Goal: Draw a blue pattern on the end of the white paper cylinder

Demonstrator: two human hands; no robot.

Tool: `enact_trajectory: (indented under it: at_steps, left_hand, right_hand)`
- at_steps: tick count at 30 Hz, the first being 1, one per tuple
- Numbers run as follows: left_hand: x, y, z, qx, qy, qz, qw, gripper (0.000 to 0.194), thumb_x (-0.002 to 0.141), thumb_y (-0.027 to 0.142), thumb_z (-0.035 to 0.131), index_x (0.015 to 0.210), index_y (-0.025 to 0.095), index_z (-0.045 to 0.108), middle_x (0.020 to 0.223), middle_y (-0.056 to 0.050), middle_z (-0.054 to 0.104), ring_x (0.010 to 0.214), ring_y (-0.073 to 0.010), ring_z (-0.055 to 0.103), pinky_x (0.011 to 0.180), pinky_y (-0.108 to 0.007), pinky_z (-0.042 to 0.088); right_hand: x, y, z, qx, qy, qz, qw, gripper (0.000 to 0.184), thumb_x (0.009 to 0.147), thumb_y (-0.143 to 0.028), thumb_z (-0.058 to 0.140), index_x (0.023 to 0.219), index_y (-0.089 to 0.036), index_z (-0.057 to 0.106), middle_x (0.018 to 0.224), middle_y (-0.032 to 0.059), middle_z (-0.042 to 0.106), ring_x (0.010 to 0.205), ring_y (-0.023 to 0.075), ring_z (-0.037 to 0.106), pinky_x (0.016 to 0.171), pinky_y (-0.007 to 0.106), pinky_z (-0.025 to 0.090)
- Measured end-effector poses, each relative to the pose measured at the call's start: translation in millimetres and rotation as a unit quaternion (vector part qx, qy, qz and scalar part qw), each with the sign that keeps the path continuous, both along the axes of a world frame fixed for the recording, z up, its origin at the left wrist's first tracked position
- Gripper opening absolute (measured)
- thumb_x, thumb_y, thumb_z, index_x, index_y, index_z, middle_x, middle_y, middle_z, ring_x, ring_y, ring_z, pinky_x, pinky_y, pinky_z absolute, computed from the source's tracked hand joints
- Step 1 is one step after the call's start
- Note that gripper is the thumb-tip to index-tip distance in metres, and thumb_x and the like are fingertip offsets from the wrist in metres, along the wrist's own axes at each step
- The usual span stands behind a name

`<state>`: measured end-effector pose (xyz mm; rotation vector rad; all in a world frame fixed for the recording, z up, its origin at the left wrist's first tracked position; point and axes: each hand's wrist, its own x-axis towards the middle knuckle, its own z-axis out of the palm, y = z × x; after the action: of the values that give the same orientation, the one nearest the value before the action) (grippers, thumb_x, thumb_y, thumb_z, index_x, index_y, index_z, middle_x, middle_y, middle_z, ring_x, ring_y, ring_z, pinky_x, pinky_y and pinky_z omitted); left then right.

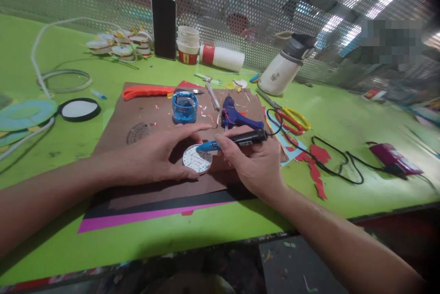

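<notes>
Between the thumb and fingers of my left hand (161,152) is a small round white disc (194,164) with dark lines and blue dots on its face. My thumb meets its lower left edge, and my fingers curve around its far side. My right hand (256,161) grips a marker (245,138) with a black barrel and a blue front end. The marker's tip is at the upper edge of the disc. A blue-smeared open jar (184,110) stands just beyond my left hand. A blue glue gun (237,115) lies behind the marker.
A brown sheet (147,195) lies under my hands on the green table (172,248). Around it are an orange-handled cutter (147,92), scissors (292,120), a black cord (347,156), a phone (164,26), paper cups (223,58) and a white jug (282,69).
</notes>
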<state>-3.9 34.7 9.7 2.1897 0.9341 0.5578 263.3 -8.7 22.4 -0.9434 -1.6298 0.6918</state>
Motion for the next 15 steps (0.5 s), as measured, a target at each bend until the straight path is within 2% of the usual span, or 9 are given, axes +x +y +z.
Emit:
enact_trajectory:
  at_steps: [4, 11, 15]
  left_hand:
    - [1.4, -0.9, 1.8, -0.010, 0.010, 0.006, 1.000, 0.111, 0.096, 0.064, 0.096, 0.196, 0.030, 0.061, 0.178, -0.014, 0.085, 0.164, -0.0502, 0.080, 0.143, -0.063, 0.063]
    - [2.8, -1.2, 2.3, -0.018, 0.015, 0.009, 1.000, 0.114, 0.095, 0.066, 0.094, 0.197, 0.029, 0.060, 0.181, -0.015, 0.083, 0.169, -0.0506, 0.077, 0.143, -0.063, 0.062]
    - [1.9, -0.3, 1.5, -0.013, 0.011, 0.006, 1.000, 0.110, 0.097, 0.065, 0.095, 0.195, 0.029, 0.062, 0.179, -0.015, 0.084, 0.167, -0.0511, 0.077, 0.142, -0.064, 0.063]
  right_hand:
    - [-0.6, -0.3, 0.8, -0.008, 0.000, 0.004, 1.000, 0.024, 0.105, -0.036, 0.101, 0.087, -0.025, 0.091, 0.075, 0.0003, 0.088, 0.065, 0.0184, 0.082, 0.070, 0.030, 0.076]
    - [-0.2, 0.2, -0.5, -0.019, -0.011, -0.011, 1.000, 0.027, 0.106, -0.043, 0.101, 0.088, -0.024, 0.092, 0.080, 0.0022, 0.092, 0.070, 0.0198, 0.085, 0.067, 0.029, 0.074]
    - [-0.6, 0.1, 0.2, -0.006, 0.007, 0.002, 1.000, 0.024, 0.104, -0.034, 0.102, 0.086, -0.024, 0.091, 0.079, 0.0011, 0.091, 0.068, 0.0181, 0.084, 0.067, 0.028, 0.073]
